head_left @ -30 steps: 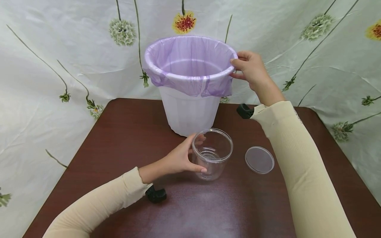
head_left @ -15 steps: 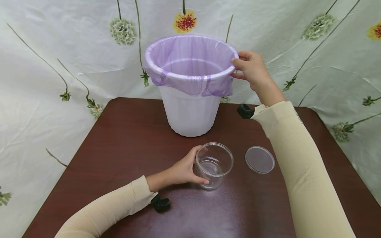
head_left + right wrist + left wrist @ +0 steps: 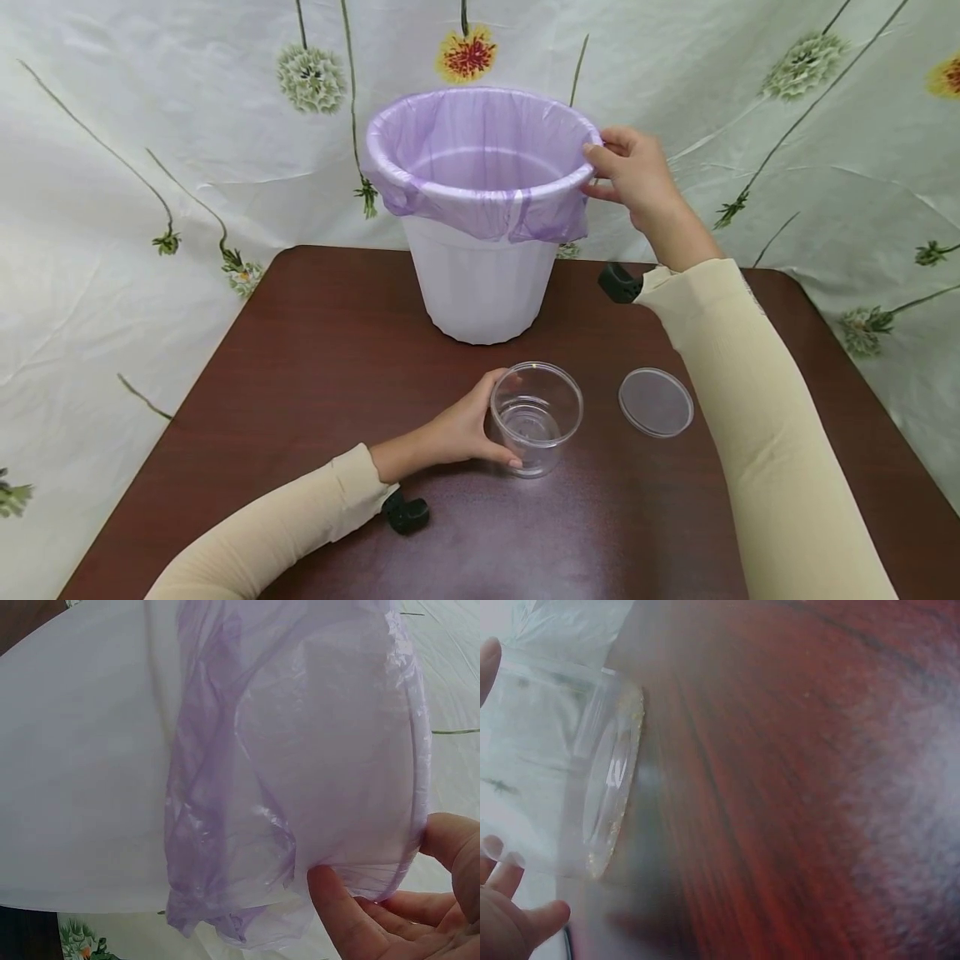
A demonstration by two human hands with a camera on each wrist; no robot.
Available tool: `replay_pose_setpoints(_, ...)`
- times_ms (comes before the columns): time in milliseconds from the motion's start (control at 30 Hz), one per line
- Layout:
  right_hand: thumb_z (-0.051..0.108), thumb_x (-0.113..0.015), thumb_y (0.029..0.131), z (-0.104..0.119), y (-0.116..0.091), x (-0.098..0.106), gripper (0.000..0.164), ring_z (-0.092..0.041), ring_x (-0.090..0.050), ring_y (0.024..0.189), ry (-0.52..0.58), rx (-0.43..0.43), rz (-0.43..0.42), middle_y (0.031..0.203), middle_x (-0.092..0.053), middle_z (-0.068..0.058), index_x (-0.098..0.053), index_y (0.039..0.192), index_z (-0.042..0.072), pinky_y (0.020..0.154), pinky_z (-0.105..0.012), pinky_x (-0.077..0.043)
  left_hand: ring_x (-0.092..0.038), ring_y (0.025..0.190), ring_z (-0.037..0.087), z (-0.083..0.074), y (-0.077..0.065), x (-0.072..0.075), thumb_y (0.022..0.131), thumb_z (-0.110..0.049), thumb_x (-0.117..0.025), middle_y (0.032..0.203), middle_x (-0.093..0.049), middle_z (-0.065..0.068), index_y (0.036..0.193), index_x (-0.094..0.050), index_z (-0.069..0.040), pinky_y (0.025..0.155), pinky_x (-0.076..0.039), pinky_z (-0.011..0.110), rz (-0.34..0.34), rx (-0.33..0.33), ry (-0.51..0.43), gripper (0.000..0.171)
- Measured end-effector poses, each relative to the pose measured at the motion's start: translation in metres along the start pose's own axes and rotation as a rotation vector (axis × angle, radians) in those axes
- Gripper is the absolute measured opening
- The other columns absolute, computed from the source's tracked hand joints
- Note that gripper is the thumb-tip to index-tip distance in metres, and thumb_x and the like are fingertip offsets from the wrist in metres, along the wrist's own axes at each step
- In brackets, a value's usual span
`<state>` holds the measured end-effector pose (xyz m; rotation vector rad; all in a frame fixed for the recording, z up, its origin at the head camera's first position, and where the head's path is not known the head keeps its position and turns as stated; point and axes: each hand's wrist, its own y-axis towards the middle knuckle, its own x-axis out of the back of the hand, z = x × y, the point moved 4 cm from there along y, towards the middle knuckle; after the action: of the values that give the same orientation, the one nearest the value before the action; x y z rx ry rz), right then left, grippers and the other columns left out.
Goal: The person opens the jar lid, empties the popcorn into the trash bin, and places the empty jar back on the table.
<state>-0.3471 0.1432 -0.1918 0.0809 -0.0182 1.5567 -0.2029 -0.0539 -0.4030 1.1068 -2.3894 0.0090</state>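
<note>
My left hand (image 3: 463, 425) grips a clear plastic jar (image 3: 540, 437) from its left side, thumb toward me and the other fingers round the far side. The jar's mouth faces up, and nothing shows inside it. In the left wrist view, the base of the jar (image 3: 615, 780) is close to the tabletop; whether it touches I cannot tell. At the back, a white trash bin (image 3: 483, 283) wears a purple bag (image 3: 487, 218) folded over its rim. My right hand (image 3: 633, 175) pinches that rim at the right, over the bag (image 3: 330, 750).
A round clear lid (image 3: 656, 403) lies flat to the right of the jar, beside my right forearm. The dark brown table (image 3: 315, 333) has rounded far corners. Behind it hangs a white cloth (image 3: 225, 100) printed with flowers.
My left hand has brought the jar toward me and lower, away from the bin's foot; it barely moves over the last half second. My right hand stays on the rim.
</note>
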Motion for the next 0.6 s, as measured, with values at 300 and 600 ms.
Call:
replay_pose_setpoints(300,0.034,-0.046,0.093,-0.004,-0.011,0.006,0.043,-0.027,-0.040,0.116,-0.082,0.059,0.013,0.129,-0.040,-0.006,-0.049,0.127,0.007,0.084,-0.040,-0.045,-0.035,0.122,0.016,0.012,0.003,0.002,0.051,-0.028,-0.088,0.133,-0.036,0.008,0.137,-0.019,-0.007,0.100,-0.027,0.034,0.034,0.030,0.055,0.111)
replay_pose_setpoints(600,0.044,-0.039,0.093,-0.016,-0.033,0.014,0.059,-0.022,-0.024,0.129,-0.473,0.175,-0.007,0.142,-0.028,-0.006,-0.031,0.138,0.006,0.102,-0.041,-0.022,-0.015,0.131,0.014,-0.010,0.010,0.031,0.078,-0.069,-0.042,0.145,-0.020,0.005,0.142,-0.017,-0.008,0.104,-0.018,0.041,0.053,-0.064,0.234,0.092)
